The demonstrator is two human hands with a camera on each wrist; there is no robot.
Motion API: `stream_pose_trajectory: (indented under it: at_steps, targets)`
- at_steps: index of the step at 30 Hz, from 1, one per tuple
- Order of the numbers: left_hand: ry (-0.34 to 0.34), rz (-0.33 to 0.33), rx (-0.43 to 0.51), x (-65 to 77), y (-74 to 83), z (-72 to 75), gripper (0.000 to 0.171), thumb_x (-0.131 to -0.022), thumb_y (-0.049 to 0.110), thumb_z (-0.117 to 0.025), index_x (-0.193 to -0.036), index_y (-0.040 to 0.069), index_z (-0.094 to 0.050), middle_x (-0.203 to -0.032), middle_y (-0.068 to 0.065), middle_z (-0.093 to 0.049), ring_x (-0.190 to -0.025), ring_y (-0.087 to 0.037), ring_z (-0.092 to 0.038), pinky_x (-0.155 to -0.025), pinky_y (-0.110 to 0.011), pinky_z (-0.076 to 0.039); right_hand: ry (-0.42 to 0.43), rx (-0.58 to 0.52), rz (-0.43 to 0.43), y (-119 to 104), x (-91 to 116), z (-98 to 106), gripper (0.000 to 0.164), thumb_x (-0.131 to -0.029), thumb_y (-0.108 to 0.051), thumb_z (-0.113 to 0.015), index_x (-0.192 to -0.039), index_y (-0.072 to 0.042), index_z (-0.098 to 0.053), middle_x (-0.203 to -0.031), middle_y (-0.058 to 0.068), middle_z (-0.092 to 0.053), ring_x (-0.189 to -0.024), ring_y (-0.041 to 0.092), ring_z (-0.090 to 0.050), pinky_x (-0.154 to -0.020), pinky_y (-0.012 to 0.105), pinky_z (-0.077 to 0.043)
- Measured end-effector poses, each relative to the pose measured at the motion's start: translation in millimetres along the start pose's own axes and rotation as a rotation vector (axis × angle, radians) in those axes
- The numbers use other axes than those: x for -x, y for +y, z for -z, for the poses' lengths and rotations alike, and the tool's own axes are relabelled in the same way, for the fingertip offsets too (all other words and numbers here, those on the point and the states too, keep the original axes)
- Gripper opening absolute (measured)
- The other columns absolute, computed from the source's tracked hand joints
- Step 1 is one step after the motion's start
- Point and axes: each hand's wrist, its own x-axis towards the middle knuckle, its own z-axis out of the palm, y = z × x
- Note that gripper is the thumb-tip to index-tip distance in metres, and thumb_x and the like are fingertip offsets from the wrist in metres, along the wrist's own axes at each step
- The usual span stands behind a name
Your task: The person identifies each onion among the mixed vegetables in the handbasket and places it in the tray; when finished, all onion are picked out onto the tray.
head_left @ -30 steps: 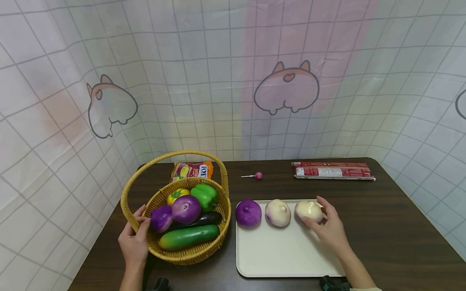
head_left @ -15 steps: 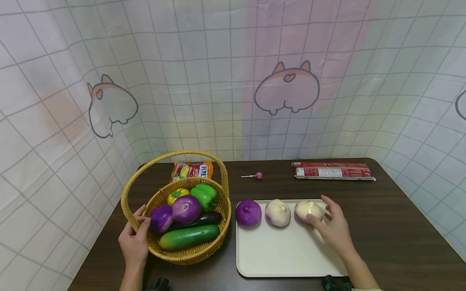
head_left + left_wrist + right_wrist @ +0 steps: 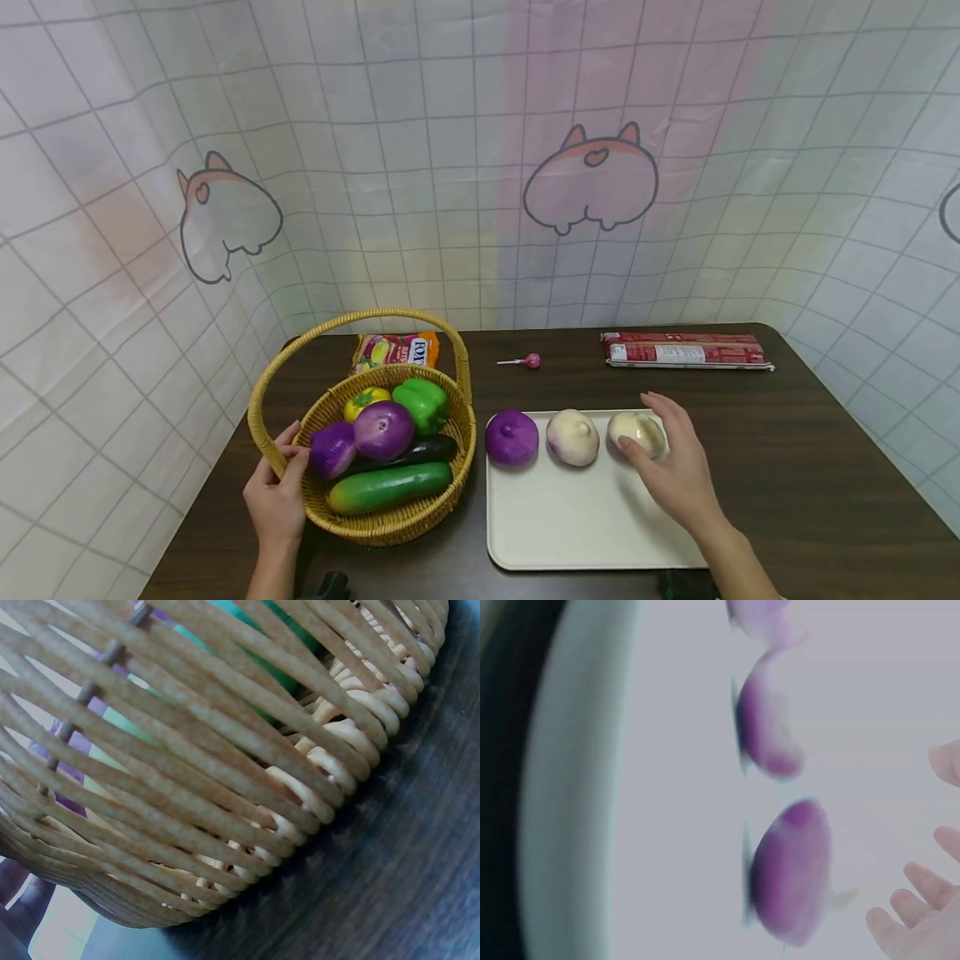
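Observation:
At the left of the head view, my left hand (image 3: 277,498) grips the wicker basket (image 3: 390,533) by its rim, at the foot of the tall handle. Inside lie a cucumber (image 3: 390,489), a dark eggplant (image 3: 431,451), a green bell pepper (image 3: 422,406), a yellow pepper (image 3: 367,403) and two purple vegetables (image 3: 384,431). My right hand (image 3: 684,475) hovers, fingers spread and holding nothing, over a white-and-purple turnip (image 3: 632,432) on the cream tray (image 3: 585,525). Left of that turnip sit another pale turnip (image 3: 573,437) and a round purple vegetable (image 3: 512,439), in one row.
A colourful snack bag (image 3: 397,351) lies behind the basket. Toward the table's back are a pink lollipop (image 3: 532,361) and a long red package (image 3: 686,351). Grid-patterned cloth (image 3: 420,208) hangs around the dark wooden table (image 3: 810,475).
My right hand has let go of the rightmost turnip, drawn back, and now hovers over it with fingers spread. The left hand and basket have stayed in place.

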Motion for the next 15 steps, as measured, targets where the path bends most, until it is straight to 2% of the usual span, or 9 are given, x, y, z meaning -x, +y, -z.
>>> stream_pose_trajectory:
  at_steps: [3, 6, 8, 10, 13, 15]
  targets:
    - [0.003, 0.004, 0.007, 0.2, -0.1, -0.5, 0.013, -0.091, -0.002, -0.065, -0.088, -0.013, -0.061, -0.123, -0.019, -0.065, -0.112, -0.008, -0.061, -0.09, -0.012, -0.044, -0.024, -0.034, 0.04, -13, -1, -2, 0.057, -0.084, -0.013, -0.077, -0.135, -0.009, -0.053, -0.143, 0.01, -0.047, -0.131, 0.03, -0.042, -0.107, 0.036, -0.036]
    - [0.004, 0.004, 0.012, 0.1, -0.4, -0.7, 0.012, -0.091, -0.002, -0.065, -0.088, -0.014, -0.061, -0.123, -0.019, -0.065, -0.112, -0.008, -0.061, -0.09, -0.012, -0.044, -0.061, -0.074, 0.083, -25, -3, -6, 0.05, -0.087, -0.009, -0.074, -0.133, -0.009, -0.055, -0.137, 0.007, -0.054, -0.127, 0.024, -0.047, -0.103, 0.016, -0.036]
    - [0.008, 0.0, 0.012, 0.0, -0.7, -0.6, 0.012, -0.09, -0.003, -0.065, -0.087, -0.014, -0.061, -0.123, -0.019, -0.066, -0.112, -0.008, -0.061, -0.09, -0.012, -0.044, -0.095, -0.116, 0.108, -32, -6, -9, 0.047, -0.088, -0.007, -0.072, -0.132, -0.009, -0.056, -0.132, 0.006, -0.058, -0.123, 0.025, -0.052, -0.102, 0.02, -0.042]
    - [0.008, -0.003, 0.009, 0.1, -0.4, -0.5, 0.012, -0.09, -0.003, -0.065, -0.087, -0.013, -0.061, -0.123, -0.019, -0.066, -0.112, -0.008, -0.061, -0.09, -0.012, -0.044, -0.126, -0.144, 0.132, -39, -8, -14, 0.046, -0.088, -0.006, -0.071, -0.131, -0.009, -0.056, -0.129, 0.007, -0.061, -0.119, 0.026, -0.056, -0.099, 0.03, -0.048]
    - [0.005, -0.003, 0.012, 0.4, -1.3, 0.0, 0.012, -0.09, -0.003, -0.065, -0.088, -0.014, -0.061, -0.123, -0.02, -0.065, -0.112, -0.007, -0.061, -0.09, -0.012, -0.043, -0.182, -0.203, 0.157, -49, -10, -22, 0.043, -0.089, -0.006, -0.071, -0.129, -0.011, -0.058, -0.126, 0.004, -0.064, -0.118, 0.027, -0.059, -0.095, 0.044, -0.05]
    - [0.0, -0.001, 0.008, 0.7, -1.9, 0.4, 0.013, -0.09, -0.002, -0.066, -0.089, -0.014, -0.061, -0.124, -0.02, -0.065, -0.112, -0.006, -0.06, -0.089, -0.011, -0.043, -0.218, -0.226, 0.171, -57, -10, -29, 0.041, -0.088, -0.006, -0.072, -0.127, -0.013, -0.06, -0.126, 0.001, -0.064, -0.118, 0.024, -0.059, -0.096, 0.044, -0.05]
